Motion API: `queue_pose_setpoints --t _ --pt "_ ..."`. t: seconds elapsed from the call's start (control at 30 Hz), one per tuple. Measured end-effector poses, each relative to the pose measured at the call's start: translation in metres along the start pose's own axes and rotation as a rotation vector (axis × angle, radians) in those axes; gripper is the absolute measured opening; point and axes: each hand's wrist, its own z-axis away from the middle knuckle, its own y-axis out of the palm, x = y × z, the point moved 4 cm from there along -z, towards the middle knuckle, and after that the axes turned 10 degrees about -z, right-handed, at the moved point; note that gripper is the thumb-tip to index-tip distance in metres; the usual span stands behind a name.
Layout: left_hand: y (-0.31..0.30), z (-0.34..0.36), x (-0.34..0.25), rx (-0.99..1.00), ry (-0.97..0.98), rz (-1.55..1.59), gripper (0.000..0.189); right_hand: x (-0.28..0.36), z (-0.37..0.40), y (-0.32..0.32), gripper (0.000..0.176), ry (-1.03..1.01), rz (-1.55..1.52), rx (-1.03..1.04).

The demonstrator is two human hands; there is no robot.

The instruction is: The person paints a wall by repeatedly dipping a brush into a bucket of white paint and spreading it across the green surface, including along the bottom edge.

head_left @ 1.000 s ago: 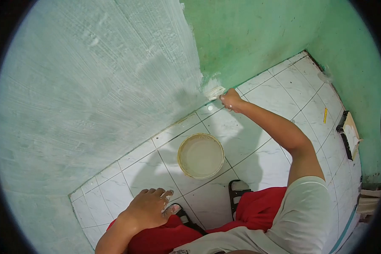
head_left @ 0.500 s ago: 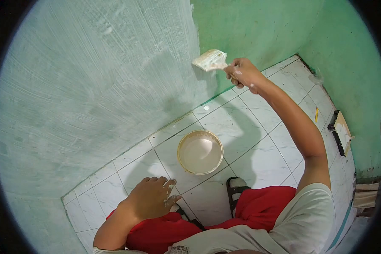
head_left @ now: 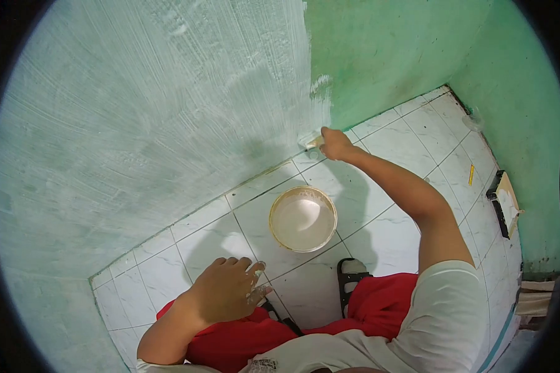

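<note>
My right hand (head_left: 337, 144) is closed round a paintbrush (head_left: 313, 142), its bristles against the foot of the wall near the floor line. White paint covers the left part of the wall (head_left: 186, 93); the part right of the brush is still bare green (head_left: 379, 56). A round bucket of white paint (head_left: 303, 219) stands on the tiles between my feet and the wall. My left hand (head_left: 230, 287), spotted with paint, hangs over my left knee with its fingers apart and nothing in it.
White tiles (head_left: 379, 230) make up the floor. A black-edged tool with a pale, paint-smeared face (head_left: 505, 204) leans at the right wall. Near it lies a small yellow strip (head_left: 471, 175). Folded cloth (head_left: 535, 298) sits at the far right edge.
My right hand has brought the brush down the wall to its base, and a fresh white stroke shows on the green. My left hand has barely moved.
</note>
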Motion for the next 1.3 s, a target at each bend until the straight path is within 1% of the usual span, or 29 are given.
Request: queue_pose_setpoints --t 0.07,0.1,0.17,0.23,0.3,0.33,0.4,0.43,0.47,0.5,0.57,0.63,0.7,0.77,0.83,0.9,0.97,1.03,1.1,1.13,1.2,1.23,1.3 --pt "0.0 0.0 -0.001 0.004 0.0 0.006 0.046 0.009 -0.02 -0.005 0.028 -0.033 0.031 -0.053" --pt "-0.001 0.0 -0.002 -0.009 -0.005 0.001 0.046 0.017 -0.024 -0.013 0.028 -0.034 0.028 -0.052" --pt "-0.002 0.001 0.0 -0.023 -0.012 -0.005 0.046 0.037 -0.028 -0.04 0.022 -0.066 -0.024 -0.089" --pt "-0.003 0.0 -0.001 -0.001 0.022 0.015 0.047 0.071 -0.01 -0.085 0.023 -0.05 -0.076 -0.063" --pt "-0.002 -0.002 -0.001 0.013 0.017 0.033 0.047 0.088 0.004 -0.119 0.023 -0.163 -0.089 -0.16" --pt "-0.002 -0.003 0.0 0.03 0.007 0.041 0.047 0.094 0.014 -0.134 0.023 -0.159 -0.086 -0.159" --pt "0.001 -0.005 0.005 0.024 0.012 0.049 0.048 0.114 0.041 -0.163 0.02 -0.27 -0.016 -0.281" --pt "0.002 -0.007 0.008 0.015 0.013 0.055 0.048 0.122 0.052 -0.171 0.02 -0.268 -0.015 -0.286" --pt "0.003 -0.008 0.009 0.014 0.016 0.053 0.048 0.127 0.063 -0.177 0.019 -0.221 -0.031 -0.283" --pt "0.003 -0.009 0.01 -0.01 0.018 0.04 0.048 0.128 0.069 -0.18 0.017 -0.176 -0.046 -0.28" --pt "0.002 -0.011 0.009 -0.037 0.02 0.024 0.048 0.111 0.067 -0.164 0.017 -0.151 -0.011 -0.258" --pt "0.002 -0.012 0.007 0.025 0.015 0.034 0.051 0.084 0.055 -0.142 0.017 -0.129 0.022 -0.236" --pt "0.006 -0.013 0.007 0.02 0.024 0.019 0.052 0.059 0.038 -0.114 0.022 -0.111 0.121 -0.067" --pt "0.004 -0.015 0.005 0.015 0.038 0.004 0.053 0.049 0.023 -0.107 0.021 -0.129 0.114 -0.099" --pt "0.001 -0.017 0.003 0.072 0.014 0.022 0.054 0.052 0.005 -0.122 0.02 -0.146 0.108 -0.131" --pt "0.005 -0.018 0.005 0.057 0.028 0.013 0.053 0.07 -0.012 -0.154 0.015 -0.194 0.155 -0.131" --pt "0.006 -0.019 0.005 0.045 0.043 0.005 0.053 0.115 0.007 -0.202 0.017 -0.134 0.121 -0.109" --pt "0.006 -0.021 0.005 0.066 0.03 0.029 0.054 0.122 0.0 -0.238 0.018 -0.211 0.034 -0.177" --pt "0.009 -0.024 0.007 0.082 0.049 0.033 0.054 0.16 0.041 -0.269 0.019 -0.234 0.02 -0.283" --pt "0.011 -0.025 0.008 0.099 0.064 0.04 0.056 0.166 0.051 -0.278 0.019 -0.231 0.02 -0.285" --pt "0.009 -0.028 0.008 0.122 0.054 0.039 0.056 0.18 0.069 -0.297 0.023 -0.334 0.082 -0.389" --pt "0.008 -0.03 0.008 0.143 0.04 0.041 0.056 0.197 0.09 -0.304 0.023 -0.334 0.083 -0.392" --pt "0.007 -0.031 0.009 0.136 0.044 0.039 0.057 0.226 0.13 -0.313 0.031 -0.172 -0.041 -0.485"
